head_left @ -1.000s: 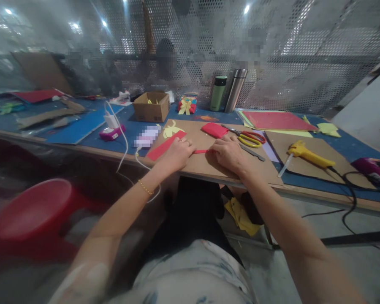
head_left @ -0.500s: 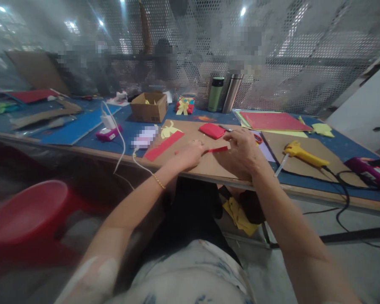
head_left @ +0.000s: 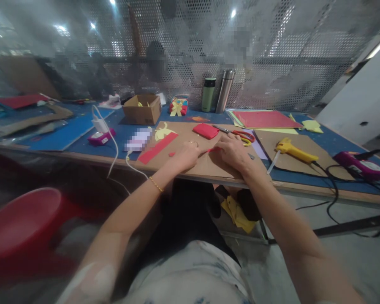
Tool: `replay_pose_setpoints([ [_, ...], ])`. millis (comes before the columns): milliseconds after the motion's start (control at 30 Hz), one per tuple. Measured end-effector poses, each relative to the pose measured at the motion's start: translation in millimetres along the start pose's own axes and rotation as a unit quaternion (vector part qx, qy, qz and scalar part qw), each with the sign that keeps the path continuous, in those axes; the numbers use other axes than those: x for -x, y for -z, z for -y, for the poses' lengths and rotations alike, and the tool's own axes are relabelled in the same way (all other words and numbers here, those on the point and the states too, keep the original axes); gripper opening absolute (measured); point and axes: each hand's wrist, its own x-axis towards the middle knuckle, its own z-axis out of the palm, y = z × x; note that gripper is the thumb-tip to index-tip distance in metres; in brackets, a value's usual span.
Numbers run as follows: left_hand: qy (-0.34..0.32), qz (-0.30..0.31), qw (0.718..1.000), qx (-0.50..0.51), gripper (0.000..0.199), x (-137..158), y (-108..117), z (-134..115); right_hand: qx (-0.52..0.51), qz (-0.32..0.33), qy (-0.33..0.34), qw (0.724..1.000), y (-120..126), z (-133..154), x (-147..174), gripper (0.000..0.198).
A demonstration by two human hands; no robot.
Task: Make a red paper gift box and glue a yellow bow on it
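Right hand [head_left: 234, 153] is dropping closer to left hand [head_left: 188, 155], both crowding the red strip [head_left: 211, 150] near the bench's [head_left: 304, 182] front edge. Fingertips hiding; can't tell pinch. Uneven pressure could be skewing it.

Around me it is cool and dim, small lights [head_left: 233, 13] glaring at eleven and just past twelve o'clock against the hazy perforated wall [head_left: 202, 46], soft shadow under the right hand [head_left: 233, 153], the red stool [head_left: 25, 219] blurred and stretched at eight.
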Motion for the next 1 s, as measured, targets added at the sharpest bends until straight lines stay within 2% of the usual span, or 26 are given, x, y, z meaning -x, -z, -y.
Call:
replay_pose_setpoints([
  [167,0.0,0.001,1.0,-0.011,0.069,-1.1,2.0,-2.2,0.003,-0.009,-0.021,1.0,-3.6,-3.0,1.6,0.033],
  [500,-0.006,-0.024,1.0,0.014,0.061,-6.4,-1.2,-2.2,-0.008,0.0,-0.04,0.999,-8.5,-7.2,0.7,0.032],
  [633,-0.006,-0.014,1.0,0.004,0.06,-9.5,-1.9,-2.8,0.001,-0.005,-0.036,0.999,-10.3,-8.0,-0.6,0.034],
  [867,0.002,0.009,1.0,0.005,0.058,-12.1,4.7,-8.2,0.016,0.024,-0.037,0.999,-5.0,-2.9,-2.5,0.035],
  [1000,0.006,-0.004,1.0,0.016,0.057,-10.9,3.7,-7.8,0.015,0.017,-0.055,0.998,-1.6,-2.3,-2.6,0.034],
])
